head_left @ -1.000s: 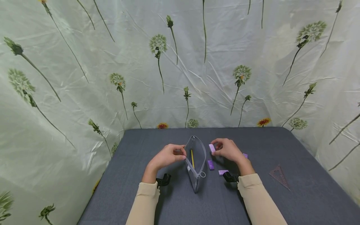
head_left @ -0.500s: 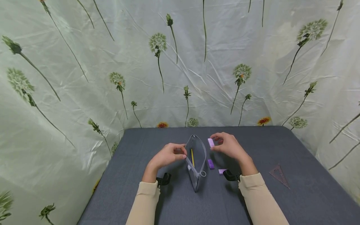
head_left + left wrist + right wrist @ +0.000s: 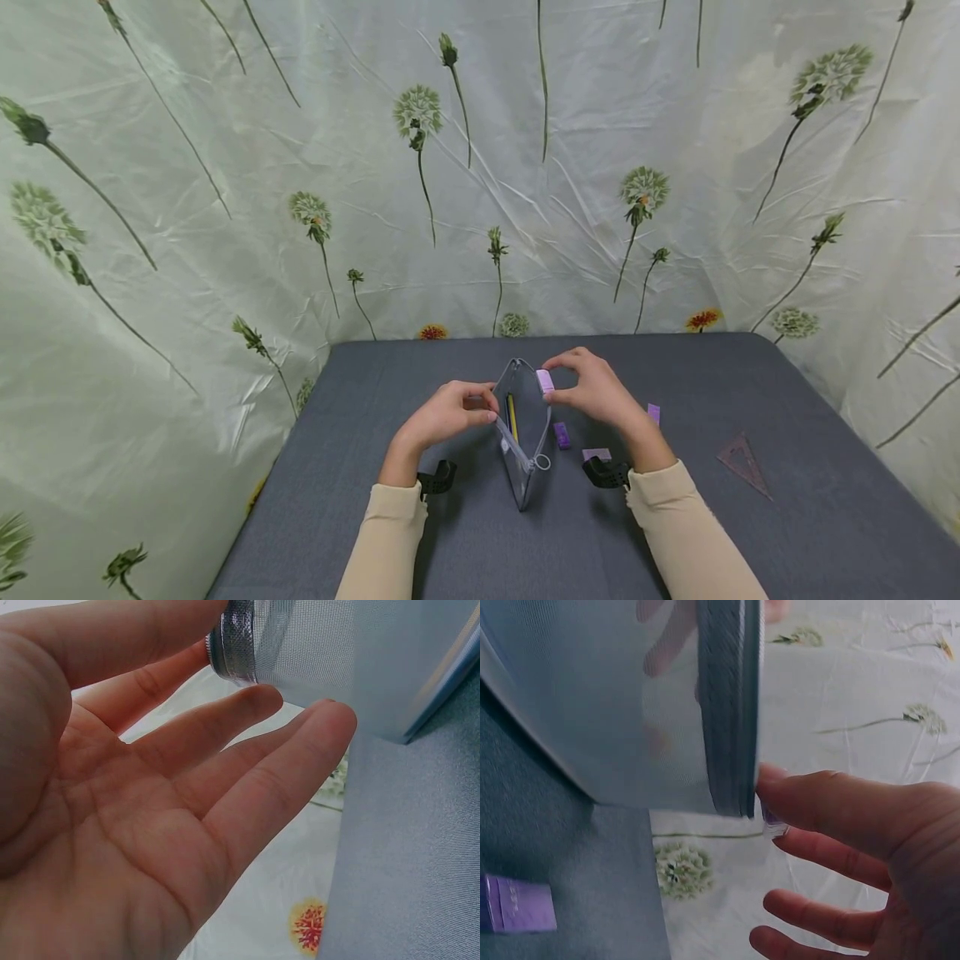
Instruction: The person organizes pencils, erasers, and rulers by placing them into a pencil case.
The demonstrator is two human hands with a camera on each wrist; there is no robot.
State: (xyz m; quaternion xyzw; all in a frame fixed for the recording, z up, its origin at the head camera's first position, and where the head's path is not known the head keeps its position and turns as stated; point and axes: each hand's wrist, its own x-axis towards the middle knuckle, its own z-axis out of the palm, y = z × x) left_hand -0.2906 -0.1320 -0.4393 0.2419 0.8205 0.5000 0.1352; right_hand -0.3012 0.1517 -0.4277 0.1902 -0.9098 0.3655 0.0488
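1. Two bare hands work at a translucent mesh pencil pouch (image 3: pixel 522 433) standing on its edge on the grey table (image 3: pixel 787 533), zipper mouth gaping upward.
2. The right hand (image 3: pixel 592 390) pinches a pale purple eraser (image 3: pixel 544 381) between thumb and fingertips, the other fingers loosely spread; the eraser sits at the right lip of the mouth, near its far end, just above the opening.
3. The left hand (image 3: pixel 448 412) pinches the pouch's left lip, holding the mouth apart; the left wrist view shows its remaining fingers relaxed and fairly straight.
4. From the eraser, the opening lies just left and below. The pouch's long axis runs away from the person, zipper ring (image 3: pixel 542 462) at the near end.
5. A yellow pencil (image 3: pixel 513 417) lies inside along that axis.
6. Three more purple erasers rest on the table right of the pouch: (image 3: pixel 561 434), (image 3: pixel 596 454), (image 3: pixel 654 413); a set square (image 3: pixel 742 464) lies farther right.
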